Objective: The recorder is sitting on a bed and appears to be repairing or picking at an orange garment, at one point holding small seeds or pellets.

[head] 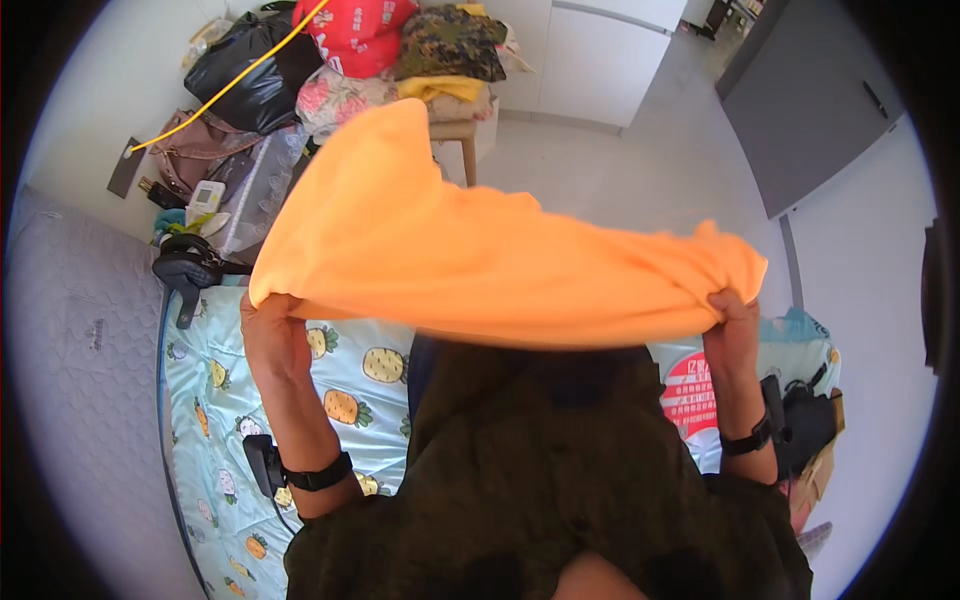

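Note:
An orange cloth (pixel 465 262) is stretched sideways in the air before me, its far edge blurred and billowing up at the left. My left hand (pixel 271 319) grips its near left corner, the fingers hidden under the fabric. At the opposite end, my right hand (pixel 731 319) pinches the bunched cloth between thumb and fingers. Whether it is a garment or a plain piece of fabric, I cannot tell. Below the cloth lies a light-blue bed sheet (pixel 225 420) printed with pineapples and other fruit.
A padded grey headboard or mattress (pixel 82 360) borders the bed at left. Bags, including a black plastic bag (pixel 255 71) and a red bag (pixel 360 34), are piled beyond. A yellow cable (pixel 232 82) crosses there. A grey door (pixel 817 97) stands at right; a red-and-white printed fan (pixel 690 397) lies beside me.

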A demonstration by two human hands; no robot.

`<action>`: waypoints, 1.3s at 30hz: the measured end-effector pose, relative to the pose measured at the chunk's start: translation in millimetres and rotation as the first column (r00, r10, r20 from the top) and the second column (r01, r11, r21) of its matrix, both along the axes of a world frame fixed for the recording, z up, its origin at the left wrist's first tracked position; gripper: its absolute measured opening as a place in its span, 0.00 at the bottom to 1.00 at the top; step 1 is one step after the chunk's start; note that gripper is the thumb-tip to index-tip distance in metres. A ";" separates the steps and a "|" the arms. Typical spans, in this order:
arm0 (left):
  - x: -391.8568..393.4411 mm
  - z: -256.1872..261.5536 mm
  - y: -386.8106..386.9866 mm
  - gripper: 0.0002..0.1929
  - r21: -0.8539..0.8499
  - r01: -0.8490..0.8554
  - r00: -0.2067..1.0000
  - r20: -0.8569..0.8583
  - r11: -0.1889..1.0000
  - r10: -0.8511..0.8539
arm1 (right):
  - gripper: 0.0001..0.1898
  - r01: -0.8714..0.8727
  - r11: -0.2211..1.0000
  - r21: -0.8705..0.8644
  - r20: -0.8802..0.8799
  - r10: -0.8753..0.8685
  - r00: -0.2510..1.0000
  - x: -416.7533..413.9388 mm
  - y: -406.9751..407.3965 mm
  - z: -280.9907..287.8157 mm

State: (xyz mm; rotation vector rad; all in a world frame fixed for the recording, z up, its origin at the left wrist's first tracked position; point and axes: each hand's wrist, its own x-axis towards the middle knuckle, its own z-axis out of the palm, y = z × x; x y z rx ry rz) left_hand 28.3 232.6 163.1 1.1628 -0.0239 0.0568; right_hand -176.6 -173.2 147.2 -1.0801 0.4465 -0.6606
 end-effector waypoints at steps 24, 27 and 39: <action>-78.8 -114.1 -153.9 0.29 0.007 0.801 0.576 -0.282 0.599 -0.767 | 0.23 -0.743 0.316 -0.589 -0.389 0.695 0.604 110.4 115.7 17.9; -81.0 -116.3 -131.5 0.29 -0.319 0.706 0.558 -0.298 0.632 -0.775 | 0.27 -0.546 0.047 -0.836 -0.420 0.585 0.694 108.7 124.7 -8.0; -74.8 -93.7 -53.9 0.32 -0.677 0.342 0.749 -0.222 0.651 -0.624 | 0.43 -0.720 0.105 -0.686 -0.514 0.631 0.581 106.5 121.0 -15.4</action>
